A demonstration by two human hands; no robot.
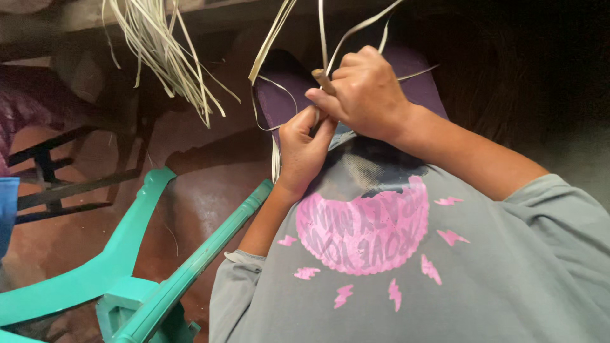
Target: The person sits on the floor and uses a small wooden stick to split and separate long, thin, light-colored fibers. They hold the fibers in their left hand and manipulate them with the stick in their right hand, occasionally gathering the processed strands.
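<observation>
My right hand (365, 95) is closed around a brown wooden tool handle (323, 80), held over my lap. My left hand (305, 146) sits just below it, fingers pinched on thin pale fibre strips (275, 159) that hang down past its palm. More strips (270, 44) run up from both hands toward the top of the view. The tool's tip is hidden between my hands. I wear a grey shirt with a pink round print (365, 228) and purple trousers (279, 101).
A loose bundle of pale strips (162, 44) hangs at the upper left. Teal wooden chair parts (146, 273) lie at the lower left, with a dark wooden frame (57, 184) behind them on the reddish floor (197, 190).
</observation>
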